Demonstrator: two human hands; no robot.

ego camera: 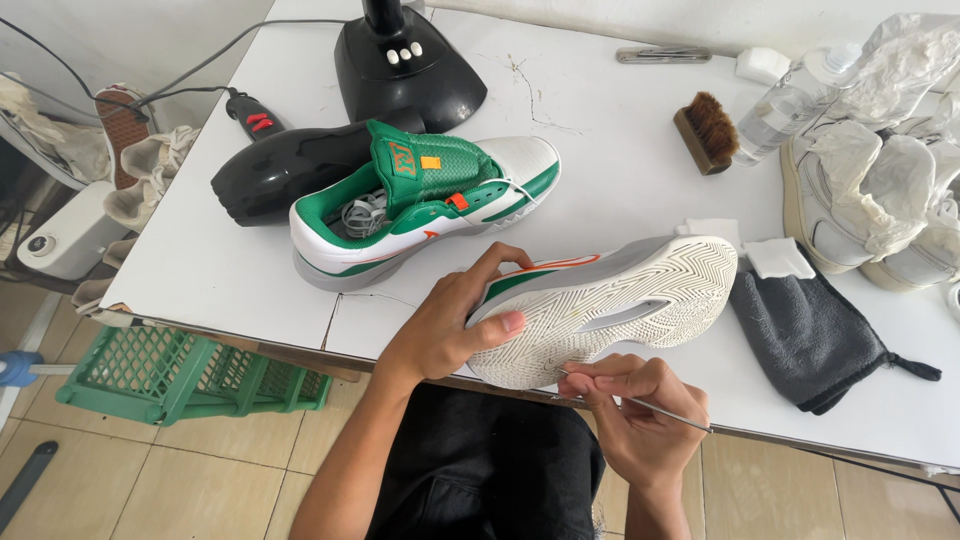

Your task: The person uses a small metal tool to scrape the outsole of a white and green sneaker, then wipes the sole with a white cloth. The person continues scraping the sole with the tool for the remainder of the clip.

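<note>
White table (600, 140) — left hand (450, 325) grips sneaker (610, 305), right hand (640, 410) pinches pick (650, 408).

**Where there's room on this bench and where there isn't**

Best open patch is the bare white table (610, 150) in the upper middle of the frame, between the black fan base (405, 70) and the wooden brush (708, 130). A hand fits through there easy.

Left-centre is jammed: the green and white sneaker (430, 205) sits right against the black shoe tree (290, 170).

Right edge is blocked by the stuffed white shoes (870, 200) and the plastic bottle (790, 105).

Lower right, the grey cloth (805, 335) and white sponge blocks (778, 257) eat up the near edge.

There's a clear strip at the lower left of the tabletop, above the green crate (180, 375).
</note>
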